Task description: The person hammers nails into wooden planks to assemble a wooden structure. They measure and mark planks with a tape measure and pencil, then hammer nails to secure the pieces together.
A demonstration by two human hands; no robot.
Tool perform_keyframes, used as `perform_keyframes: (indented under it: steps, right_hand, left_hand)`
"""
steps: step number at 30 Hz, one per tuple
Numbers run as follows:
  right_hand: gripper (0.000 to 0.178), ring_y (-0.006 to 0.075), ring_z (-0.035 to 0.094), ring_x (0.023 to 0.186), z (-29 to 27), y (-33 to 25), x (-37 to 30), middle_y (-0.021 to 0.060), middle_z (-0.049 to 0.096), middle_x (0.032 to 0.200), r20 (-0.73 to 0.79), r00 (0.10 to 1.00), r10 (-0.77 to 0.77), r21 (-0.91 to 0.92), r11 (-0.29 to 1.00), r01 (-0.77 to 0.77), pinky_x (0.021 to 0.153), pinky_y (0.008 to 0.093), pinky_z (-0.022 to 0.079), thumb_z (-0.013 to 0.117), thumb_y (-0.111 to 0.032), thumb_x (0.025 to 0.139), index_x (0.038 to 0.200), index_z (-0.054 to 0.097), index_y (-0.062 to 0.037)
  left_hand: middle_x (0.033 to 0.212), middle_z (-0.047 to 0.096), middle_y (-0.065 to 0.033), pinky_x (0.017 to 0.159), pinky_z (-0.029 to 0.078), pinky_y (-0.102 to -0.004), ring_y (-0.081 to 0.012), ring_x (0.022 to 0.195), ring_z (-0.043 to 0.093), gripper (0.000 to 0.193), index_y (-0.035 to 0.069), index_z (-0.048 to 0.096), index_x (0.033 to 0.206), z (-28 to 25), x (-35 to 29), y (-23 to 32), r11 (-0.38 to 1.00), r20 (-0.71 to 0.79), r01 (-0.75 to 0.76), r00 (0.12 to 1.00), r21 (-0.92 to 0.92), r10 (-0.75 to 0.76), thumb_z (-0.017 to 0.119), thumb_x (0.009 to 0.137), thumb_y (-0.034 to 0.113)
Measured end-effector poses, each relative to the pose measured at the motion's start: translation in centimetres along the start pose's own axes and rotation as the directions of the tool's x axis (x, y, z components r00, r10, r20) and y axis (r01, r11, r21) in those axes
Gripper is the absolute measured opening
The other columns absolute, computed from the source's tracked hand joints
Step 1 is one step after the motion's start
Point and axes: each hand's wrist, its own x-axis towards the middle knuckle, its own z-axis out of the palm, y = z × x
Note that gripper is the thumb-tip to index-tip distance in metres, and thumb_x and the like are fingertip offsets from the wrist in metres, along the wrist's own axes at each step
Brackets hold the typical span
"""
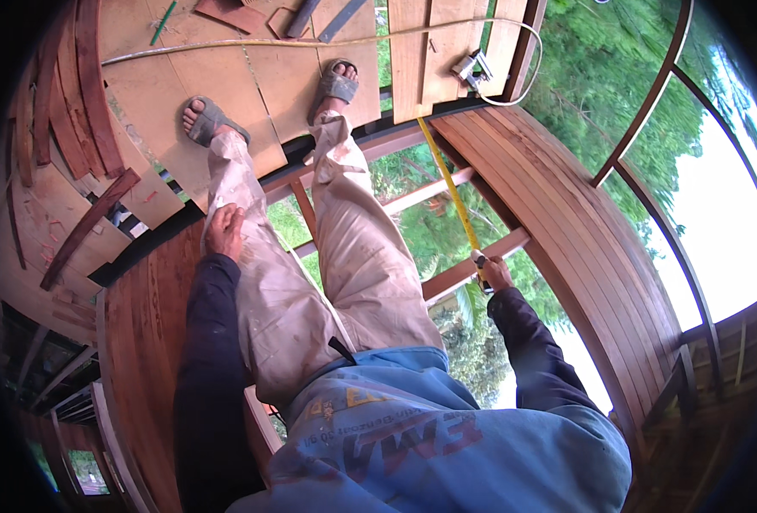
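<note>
Fingers of our right hand (498,274) are curled closed around the case of a tape measure (481,263), while those of our left hand (224,232) lie slack and partly bent on the left trouser leg (233,184), with nothing visible in them. The case sits off to our right, beside the reddish joist (455,280), though we cannot tell if it touches the wood; the yellow blade (451,188) is drawn out over the opening between the joists, where greenery shows below. As we judge it, the main danger is a loosened grip: with so much open space underneath, the case could drop straight through. The far end could also slip off the plywood panel (408,77) if we tugged or twisted, letting the blade whip back toward our fingers; whether it is hooked there is too small to tell. A long unsupported span might sag or buckle too, spoiling a reading, and the hose (344,40) near the nail gun (474,70) could snag a foot if we stepped across it. The blade's long axis runs away from our body and slightly leftward, its far end pointing at the panel's near edge, crossing the pale joist (417,196) at a slant.
</note>
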Motion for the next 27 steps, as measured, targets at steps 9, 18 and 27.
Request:
perform_keyframes:
  steps: [9, 18, 27]
  right_hand:
    - [0.048, 0.0134, 0.060, 0.061, -5.1, -2.0, 1.3, 0.0039, 0.065, 0.071, -0.177, 0.984, -0.017, -0.228, 0.973, -0.024, 0.055, 0.0303, 0.044, 0.082, -0.050, 0.081, 0.093, 0.070, -0.0062]
    - [0.053, 0.0138, 0.063, 0.064, -13.2, 2.5, 8.2, 0.0042, 0.066, 0.076, -0.140, 0.986, -0.092, -0.537, 0.844, 0.003, 0.055, 0.0318, 0.046, 0.078, -0.053, 0.084, 0.108, 0.071, -0.0061]
    - [0.051, 0.0218, 0.072, 0.074, -15.5, 3.0, 10.7, 0.0122, 0.073, 0.081, -0.190, 0.977, -0.094, -0.480, 0.877, -0.009, 0.068, 0.0358, 0.053, 0.075, -0.051, 0.085, 0.111, 0.073, -0.0073]
  left_hand:
    - [0.124, 0.068, -0.0177, 0.101, 0.050, -0.0329, -0.0236, 0.116, 0.066, 0.042, -0.003, 0.061, 0.126, 4.2, -0.1, -1.6, 0.990, -0.058, 0.029, 0.998, -0.139, -0.038, 0.069, 0.099, 0.028]
    - [0.118, 0.071, -0.0143, 0.097, 0.052, -0.0348, -0.0231, 0.109, 0.068, 0.043, -0.002, 0.063, 0.121, 9.9, 1.1, -4.8, 0.994, -0.034, 0.036, 0.999, 0.100, -0.032, 0.072, 0.096, 0.032]
    - [0.116, 0.071, -0.0140, 0.097, 0.052, -0.0328, -0.0215, 0.109, 0.068, 0.042, -0.002, 0.064, 0.119, 10.4, 2.1, -5.0, 0.985, -0.031, 0.052, 0.998, 0.167, -0.047, 0.073, 0.095, 0.031]
